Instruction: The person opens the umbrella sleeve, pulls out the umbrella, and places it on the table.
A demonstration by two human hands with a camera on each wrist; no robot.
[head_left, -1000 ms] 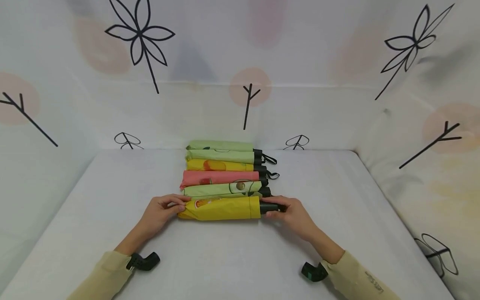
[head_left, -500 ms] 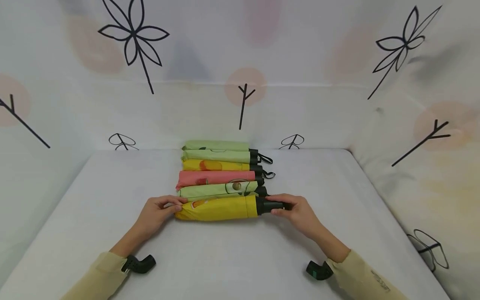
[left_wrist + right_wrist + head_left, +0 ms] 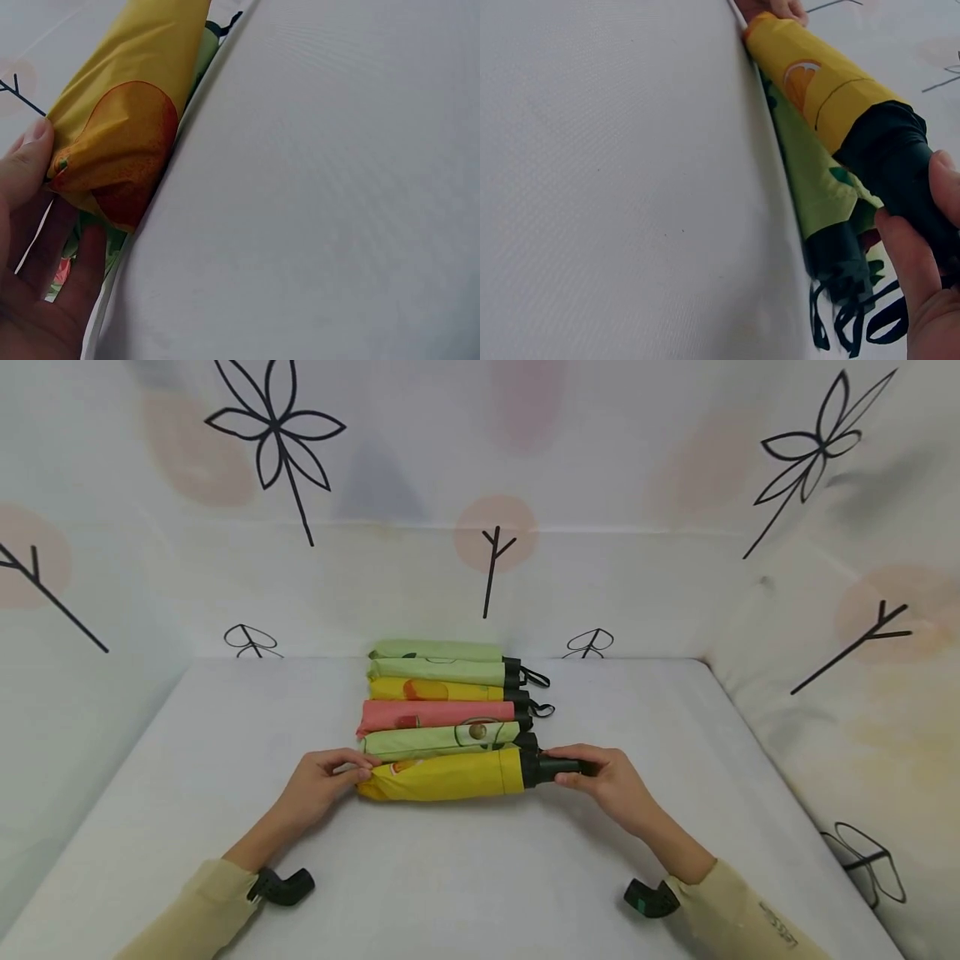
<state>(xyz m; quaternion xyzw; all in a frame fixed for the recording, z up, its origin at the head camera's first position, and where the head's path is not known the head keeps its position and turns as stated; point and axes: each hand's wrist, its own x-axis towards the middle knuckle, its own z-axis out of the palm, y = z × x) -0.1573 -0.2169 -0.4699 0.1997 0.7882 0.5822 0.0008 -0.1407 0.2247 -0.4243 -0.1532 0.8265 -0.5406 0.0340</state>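
Observation:
A folded yellow umbrella [image 3: 450,777] with an orange-slice print lies crosswise at the front of a row of folded umbrellas. My left hand [image 3: 318,789] pinches its cloth end, thumb in front and fingers behind, at an orange fruit print [image 3: 131,142] in the left wrist view. With thumb and fingers, my right hand [image 3: 618,785] grips the black handle [image 3: 558,767], hiding its far end. Directly behind lies a light green umbrella [image 3: 420,742] with an avocado print. In the right wrist view, black wrist straps [image 3: 847,322] hang beneath the handle.
Behind are a pink umbrella [image 3: 442,716], another yellow umbrella [image 3: 457,691] and light green umbrellas [image 3: 442,672] near the back wall. All handles point right, and some carry strap loops [image 3: 537,677]. Patterned cloth walls [image 3: 637,593] stand around the white table [image 3: 450,885].
My right hand has shifted right along the front umbrella, and more of the black handle shows between it and the yellow cloth. The left hand keeps its hold on the other end.

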